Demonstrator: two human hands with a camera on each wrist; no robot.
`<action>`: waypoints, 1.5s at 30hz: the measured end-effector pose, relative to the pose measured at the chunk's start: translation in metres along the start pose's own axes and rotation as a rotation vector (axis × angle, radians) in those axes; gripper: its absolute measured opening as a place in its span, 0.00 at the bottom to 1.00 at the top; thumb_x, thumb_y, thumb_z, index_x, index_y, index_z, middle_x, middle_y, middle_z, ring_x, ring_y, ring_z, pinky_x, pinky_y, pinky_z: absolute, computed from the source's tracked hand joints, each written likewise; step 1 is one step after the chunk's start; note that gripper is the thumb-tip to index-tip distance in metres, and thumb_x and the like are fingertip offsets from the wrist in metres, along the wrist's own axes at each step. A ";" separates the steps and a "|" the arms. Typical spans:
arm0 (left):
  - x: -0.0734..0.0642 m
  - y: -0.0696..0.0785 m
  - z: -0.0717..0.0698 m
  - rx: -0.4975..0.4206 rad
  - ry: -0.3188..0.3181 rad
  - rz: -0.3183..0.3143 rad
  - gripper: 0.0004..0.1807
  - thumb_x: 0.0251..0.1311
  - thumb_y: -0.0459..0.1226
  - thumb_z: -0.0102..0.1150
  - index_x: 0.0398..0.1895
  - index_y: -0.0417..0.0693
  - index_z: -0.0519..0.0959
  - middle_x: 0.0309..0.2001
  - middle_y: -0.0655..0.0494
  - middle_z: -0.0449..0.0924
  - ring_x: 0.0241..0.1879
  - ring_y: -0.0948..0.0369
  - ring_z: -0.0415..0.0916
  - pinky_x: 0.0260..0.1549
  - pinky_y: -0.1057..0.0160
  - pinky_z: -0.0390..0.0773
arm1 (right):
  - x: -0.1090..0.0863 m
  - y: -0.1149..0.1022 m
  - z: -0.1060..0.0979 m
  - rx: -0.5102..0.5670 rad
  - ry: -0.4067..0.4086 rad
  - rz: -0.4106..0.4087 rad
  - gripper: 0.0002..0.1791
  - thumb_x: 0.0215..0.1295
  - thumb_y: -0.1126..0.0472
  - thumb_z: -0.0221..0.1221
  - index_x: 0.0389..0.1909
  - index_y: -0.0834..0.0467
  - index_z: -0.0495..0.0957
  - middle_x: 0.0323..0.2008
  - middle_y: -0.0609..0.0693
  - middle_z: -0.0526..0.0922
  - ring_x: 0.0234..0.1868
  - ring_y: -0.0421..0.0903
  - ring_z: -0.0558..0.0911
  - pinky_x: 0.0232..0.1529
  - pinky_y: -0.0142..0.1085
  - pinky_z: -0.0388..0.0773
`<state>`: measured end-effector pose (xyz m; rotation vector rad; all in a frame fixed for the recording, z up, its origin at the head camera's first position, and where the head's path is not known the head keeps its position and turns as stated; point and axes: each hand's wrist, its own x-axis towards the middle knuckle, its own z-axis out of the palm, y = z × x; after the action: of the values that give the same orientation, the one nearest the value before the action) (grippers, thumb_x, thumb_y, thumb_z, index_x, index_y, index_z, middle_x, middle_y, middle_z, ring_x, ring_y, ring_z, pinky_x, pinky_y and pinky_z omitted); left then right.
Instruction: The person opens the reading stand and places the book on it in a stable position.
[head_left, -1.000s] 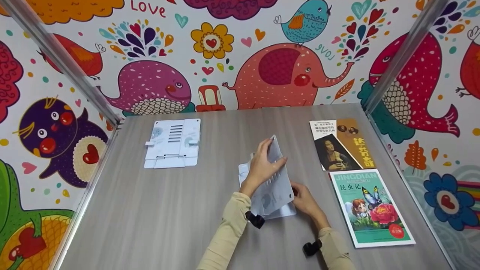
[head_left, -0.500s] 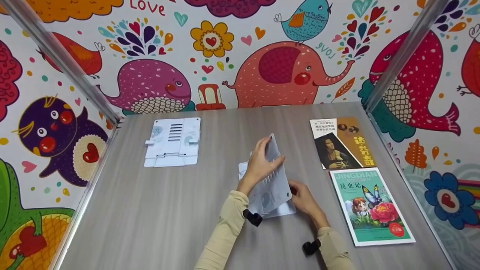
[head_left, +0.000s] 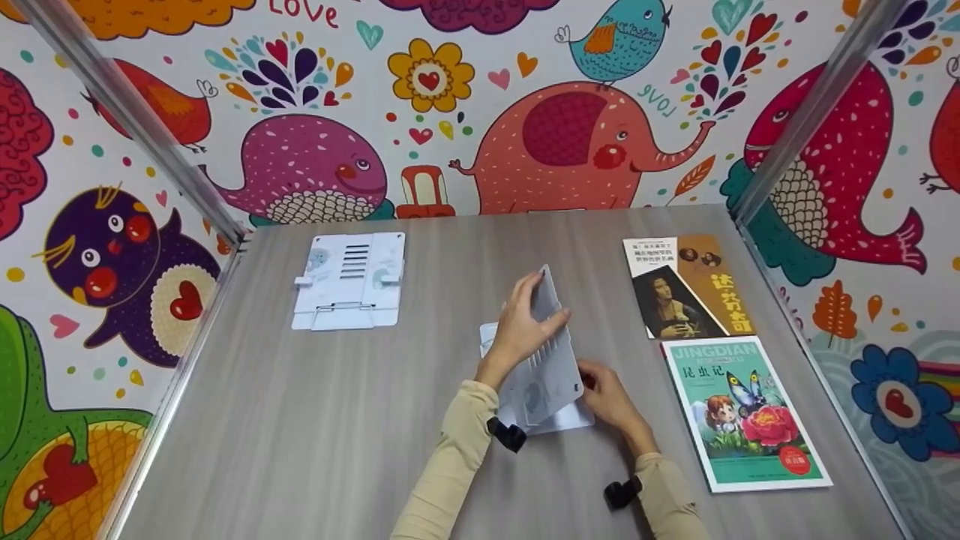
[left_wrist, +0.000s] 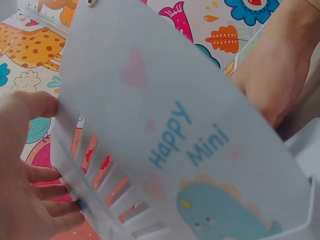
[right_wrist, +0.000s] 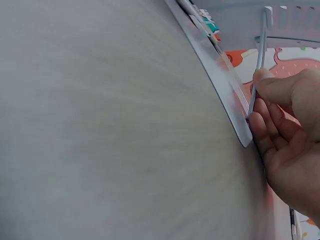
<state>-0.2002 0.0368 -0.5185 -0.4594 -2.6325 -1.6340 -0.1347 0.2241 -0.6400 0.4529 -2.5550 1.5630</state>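
Note:
A white book stand (head_left: 551, 371) stands half unfolded at mid-table, its slotted panel tilted up from a flat base (head_left: 566, 421). My left hand (head_left: 519, 330) grips the panel's left edge, thumb on one face and fingers on the other. In the left wrist view the panel (left_wrist: 135, 85) carries "Happy Mini" lettering and a blue dinosaur, with slots near my left hand (left_wrist: 35, 170). Behind the panel, my right hand (head_left: 611, 397) is partly hidden in the head view. In the right wrist view, my right hand (right_wrist: 292, 117) pinches a thin metal support leg (right_wrist: 261, 47) between thumb and fingers.
A second white book stand (head_left: 349, 289) lies flat at the back left. On the right lie two books: a brown and white one (head_left: 690, 289) with a portrait, and a green one (head_left: 742, 420) nearer the front. Patterned walls (head_left: 427, 161) border the table.
Both hands keep nearly the same hold, and the raised panel has barely shifted. The whole head view has moved slightly.

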 end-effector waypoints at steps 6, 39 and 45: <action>0.004 -0.001 0.000 0.001 0.005 0.013 0.43 0.60 0.50 0.67 0.75 0.43 0.63 0.75 0.46 0.63 0.73 0.47 0.64 0.69 0.44 0.68 | 0.002 -0.021 -0.005 0.043 -0.009 0.001 0.15 0.53 0.82 0.57 0.41 0.69 0.83 0.34 0.52 0.83 0.33 0.35 0.75 0.37 0.27 0.74; 0.014 -0.077 -0.007 -0.167 0.125 -0.156 0.14 0.75 0.32 0.47 0.53 0.38 0.82 0.54 0.44 0.83 0.57 0.51 0.79 0.61 0.52 0.77 | -0.050 -0.078 0.012 0.375 0.062 0.198 0.17 0.58 0.69 0.70 0.49 0.63 0.82 0.38 0.51 0.85 0.36 0.43 0.83 0.42 0.31 0.84; 0.015 -0.078 -0.009 -0.177 0.113 -0.166 0.15 0.75 0.33 0.47 0.54 0.40 0.82 0.55 0.45 0.83 0.56 0.52 0.79 0.61 0.52 0.77 | -0.054 -0.083 0.024 0.382 0.193 0.236 0.16 0.56 0.71 0.71 0.46 0.65 0.82 0.36 0.51 0.85 0.36 0.42 0.84 0.41 0.29 0.84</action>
<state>-0.2357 0.0010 -0.5800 -0.1472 -2.5162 -1.8901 -0.0565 0.1783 -0.5936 0.0244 -2.2329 2.0750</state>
